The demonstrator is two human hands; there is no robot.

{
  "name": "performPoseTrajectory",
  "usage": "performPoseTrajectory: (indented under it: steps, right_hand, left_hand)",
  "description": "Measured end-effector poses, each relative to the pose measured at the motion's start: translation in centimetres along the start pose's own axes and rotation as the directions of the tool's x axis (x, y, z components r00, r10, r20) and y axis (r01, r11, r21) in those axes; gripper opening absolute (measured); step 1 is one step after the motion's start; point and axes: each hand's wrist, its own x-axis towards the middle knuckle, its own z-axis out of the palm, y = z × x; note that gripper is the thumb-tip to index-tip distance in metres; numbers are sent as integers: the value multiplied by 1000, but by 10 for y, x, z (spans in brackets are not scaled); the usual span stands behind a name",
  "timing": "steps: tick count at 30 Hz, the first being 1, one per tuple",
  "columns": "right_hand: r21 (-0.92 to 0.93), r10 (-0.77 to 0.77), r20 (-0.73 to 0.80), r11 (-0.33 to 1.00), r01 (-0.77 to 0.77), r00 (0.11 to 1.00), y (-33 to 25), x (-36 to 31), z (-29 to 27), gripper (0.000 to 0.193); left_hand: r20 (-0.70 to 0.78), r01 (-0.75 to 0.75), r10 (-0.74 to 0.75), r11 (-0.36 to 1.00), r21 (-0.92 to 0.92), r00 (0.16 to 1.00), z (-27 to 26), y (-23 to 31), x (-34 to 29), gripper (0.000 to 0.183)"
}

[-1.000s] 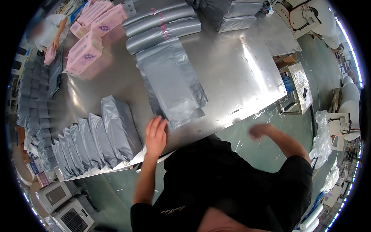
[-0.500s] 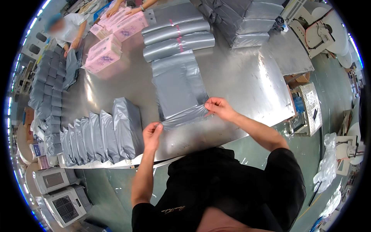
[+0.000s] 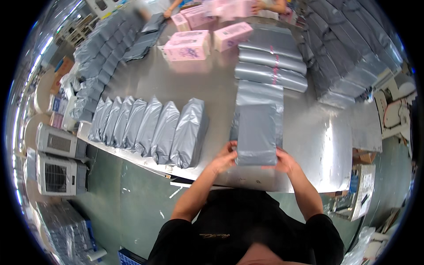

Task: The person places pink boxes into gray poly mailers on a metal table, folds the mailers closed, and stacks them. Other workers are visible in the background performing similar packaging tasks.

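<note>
We see a plain grey mailer bag [image 3: 257,136], silvery-grey filled pouches [image 3: 152,128], pink boxes [image 3: 187,45] and a shiny steel-coloured table [image 3: 329,145]

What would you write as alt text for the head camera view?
A person's left hand and right hand grip the near end of a flat grey plastic bag on a shiny metal table. A row of filled grey bags lies to the left, pink boxes at the far side.

Matt grey plastic mailer bag [image 3: 257,137] on a smooth, glossy steel table [image 3: 327,132], beside shiny, crinkled plastic packed bags [image 3: 187,132] and pink cardboard boxes [image 3: 187,45].
</note>
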Motion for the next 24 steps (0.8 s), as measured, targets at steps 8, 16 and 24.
performPoseTrajectory:
  steps: [8, 16, 24]
  right_hand:
    - [-777, -148, 52, 616, 133, 988, 49, 80, 136, 75]
    - [-444, -115, -324, 895, -43, 939, 54, 139, 145, 60]
    - [-418, -148, -456, 906, -65, 878, 42, 149, 100, 60]
  left_hand:
    - [-577, 198, -182, 980, -36, 796, -48, -34, -183, 33]
    - [-787, -340, 608, 764, 548, 98, -211, 113, -187, 66]
    - [-666, -292, 445, 896, 335, 599, -193, 115, -207, 71]
